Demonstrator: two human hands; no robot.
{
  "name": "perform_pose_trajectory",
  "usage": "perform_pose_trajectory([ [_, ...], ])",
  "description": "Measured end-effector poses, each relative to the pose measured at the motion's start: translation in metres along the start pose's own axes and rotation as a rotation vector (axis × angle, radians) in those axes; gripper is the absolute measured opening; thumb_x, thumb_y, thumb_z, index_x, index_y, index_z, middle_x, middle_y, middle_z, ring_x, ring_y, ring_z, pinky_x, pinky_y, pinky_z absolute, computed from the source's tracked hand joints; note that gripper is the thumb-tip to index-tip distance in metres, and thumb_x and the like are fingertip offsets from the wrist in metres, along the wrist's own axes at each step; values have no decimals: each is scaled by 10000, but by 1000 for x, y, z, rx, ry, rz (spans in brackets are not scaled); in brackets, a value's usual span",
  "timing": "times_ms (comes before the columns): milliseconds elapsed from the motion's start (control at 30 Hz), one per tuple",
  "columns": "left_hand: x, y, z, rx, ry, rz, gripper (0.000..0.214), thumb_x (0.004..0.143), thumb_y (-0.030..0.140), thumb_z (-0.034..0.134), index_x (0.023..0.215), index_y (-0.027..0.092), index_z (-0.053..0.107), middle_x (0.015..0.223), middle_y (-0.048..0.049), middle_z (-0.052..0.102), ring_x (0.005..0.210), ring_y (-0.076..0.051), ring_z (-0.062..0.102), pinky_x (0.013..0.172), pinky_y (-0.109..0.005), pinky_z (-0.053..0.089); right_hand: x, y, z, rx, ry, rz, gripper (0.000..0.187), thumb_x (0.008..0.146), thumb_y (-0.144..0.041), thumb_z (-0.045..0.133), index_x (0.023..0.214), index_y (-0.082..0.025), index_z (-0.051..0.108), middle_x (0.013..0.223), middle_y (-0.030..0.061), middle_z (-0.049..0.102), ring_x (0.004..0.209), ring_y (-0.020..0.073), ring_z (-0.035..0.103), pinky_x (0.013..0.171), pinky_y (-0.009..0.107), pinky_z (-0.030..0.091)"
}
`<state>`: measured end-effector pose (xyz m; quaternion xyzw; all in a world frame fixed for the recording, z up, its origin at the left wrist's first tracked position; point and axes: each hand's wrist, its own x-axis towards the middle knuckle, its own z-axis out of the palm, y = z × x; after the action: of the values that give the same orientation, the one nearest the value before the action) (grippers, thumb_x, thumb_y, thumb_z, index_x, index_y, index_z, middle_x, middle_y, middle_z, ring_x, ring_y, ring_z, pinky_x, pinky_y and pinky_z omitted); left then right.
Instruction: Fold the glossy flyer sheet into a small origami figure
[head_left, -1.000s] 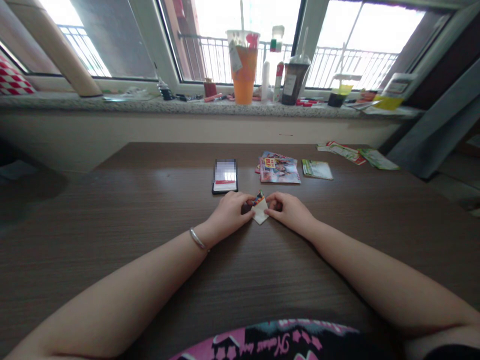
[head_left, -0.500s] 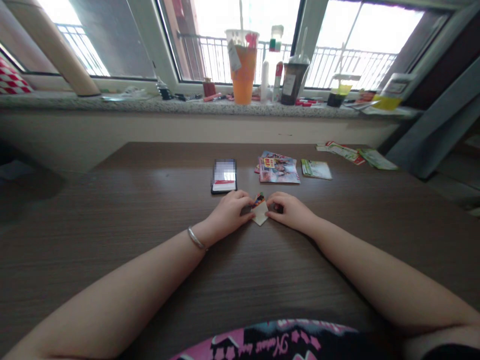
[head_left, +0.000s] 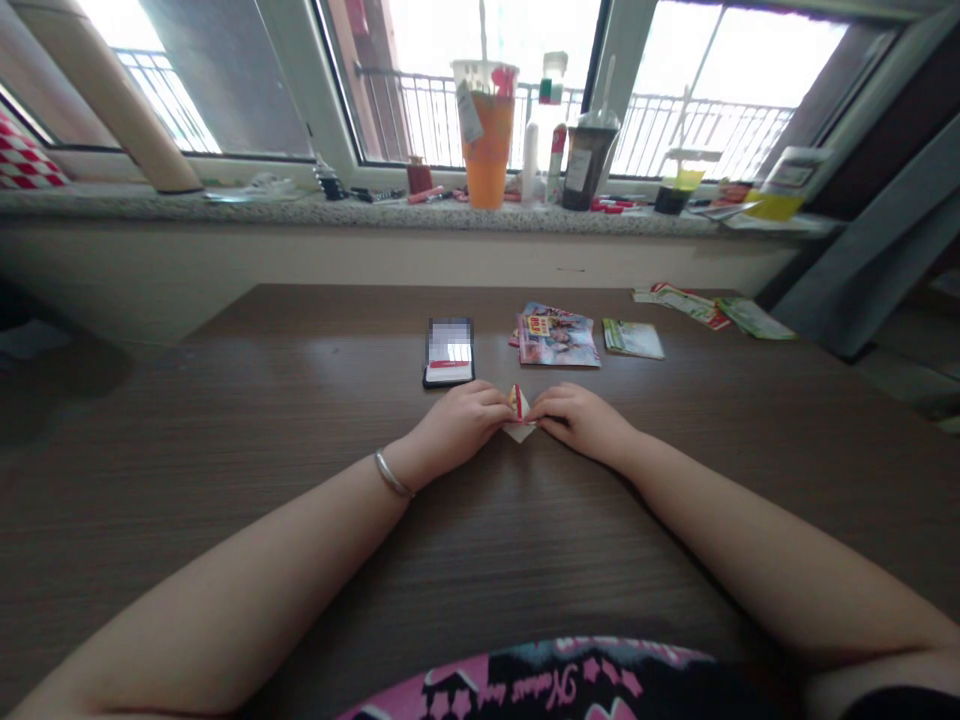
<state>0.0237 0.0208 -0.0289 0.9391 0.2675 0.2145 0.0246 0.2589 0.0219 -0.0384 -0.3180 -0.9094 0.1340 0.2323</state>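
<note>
A small folded piece of paper (head_left: 519, 418), white with a coloured printed tip, lies on the dark wooden table (head_left: 225, 430) between my two hands. My left hand (head_left: 457, 428) pinches its left side with curled fingers; a silver bangle sits on that wrist. From the other side, my right hand (head_left: 581, 420) pinches the paper's right edge. The fingertips of both hands nearly meet over the paper and hide most of it.
A phone (head_left: 449, 352) lies just beyond my hands. Printed leaflets (head_left: 557, 336) and a green card (head_left: 634, 338) lie to its right, with more flyers (head_left: 686, 300) farther back. The stone windowsill holds an orange drink cup (head_left: 486, 135), a dark drink cup (head_left: 587, 160) and small clutter.
My hands have drawn closer together and folded the paper tighter, so less of its white face shows now. The arms have barely shifted.
</note>
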Motion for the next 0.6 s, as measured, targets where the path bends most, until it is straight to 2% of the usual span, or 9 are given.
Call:
perform_pose_trajectory([
  [200, 1, 0, -2, 47, -31, 48, 234, 962, 201, 466, 982, 205, 699, 988, -61, 701, 892, -183, 591, 809, -304, 451, -2, -4, -5, -93, -40, 4, 230, 914, -203, 525, 1008, -262, 726, 1032, 63, 691, 957, 204, 599, 864, 344, 461],
  [433, 2, 1, -2, 125, -18, 103, 177, 938, 187, 529, 992, 209, 696, 938, -49, 696, 840, -168, 608, 768, -289, 466, -2, -11, -8, -272, -66, -12, 247, 909, -183, 522, 1036, -274, 713, 1038, 46, 681, 945, 198, 583, 807, 317, 466],
  [600, 3, 3, -4, 199, -65, 113, 158, 923, 201, 567, 1026, 226, 684, 969, -41, 695, 873, -180, 613, 789, -313, 458, -2, -18, -10, -346, -98, 7, 239, 915, -183, 511, 1031, -261, 705, 1047, 40, 675, 939, 201, 584, 775, 303, 468],
])
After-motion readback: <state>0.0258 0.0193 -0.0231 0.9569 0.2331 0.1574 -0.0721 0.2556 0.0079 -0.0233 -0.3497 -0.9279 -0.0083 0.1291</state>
